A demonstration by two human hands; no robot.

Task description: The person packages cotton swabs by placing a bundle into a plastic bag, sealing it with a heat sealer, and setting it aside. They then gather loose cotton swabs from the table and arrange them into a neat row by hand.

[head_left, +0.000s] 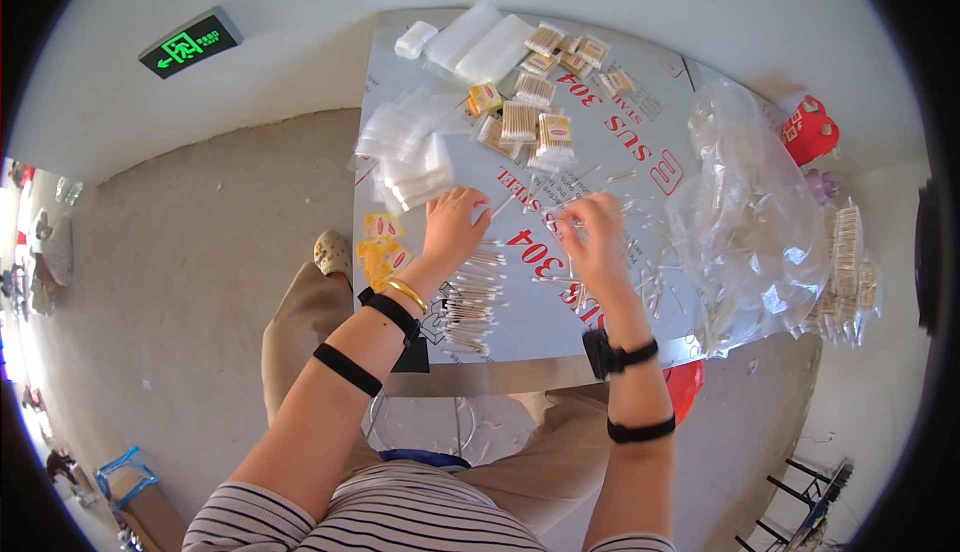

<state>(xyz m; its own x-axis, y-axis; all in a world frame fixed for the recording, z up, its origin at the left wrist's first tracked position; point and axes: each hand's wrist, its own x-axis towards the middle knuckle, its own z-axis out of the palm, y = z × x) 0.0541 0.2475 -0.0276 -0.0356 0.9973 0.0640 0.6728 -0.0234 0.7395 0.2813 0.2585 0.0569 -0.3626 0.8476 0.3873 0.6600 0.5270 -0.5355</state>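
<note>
Over the steel-topped table, my left hand (455, 229) is closed, thumb and fingers drawn together; a small pale bit shows at its fingertips, too small to name. Just below it lies a row of cotton swabs (470, 307), mostly lined up side by side. My right hand (598, 242) is bent in a pinch above scattered loose swabs (655, 277), and what it pinches, if anything, cannot be made out. Left of my left wrist are yellow printed cards (382, 257). Clear plastic sleeves (415, 142) lie in a fanned stack beyond my left hand.
Filled packs of swabs (520, 122) are grouped at the table's far middle, near long stacks of clear film bags (480, 42). A large crumpled clear bag (755, 212) covers the right side. More packs (845, 262) and a red container (810, 130) stand past the right edge.
</note>
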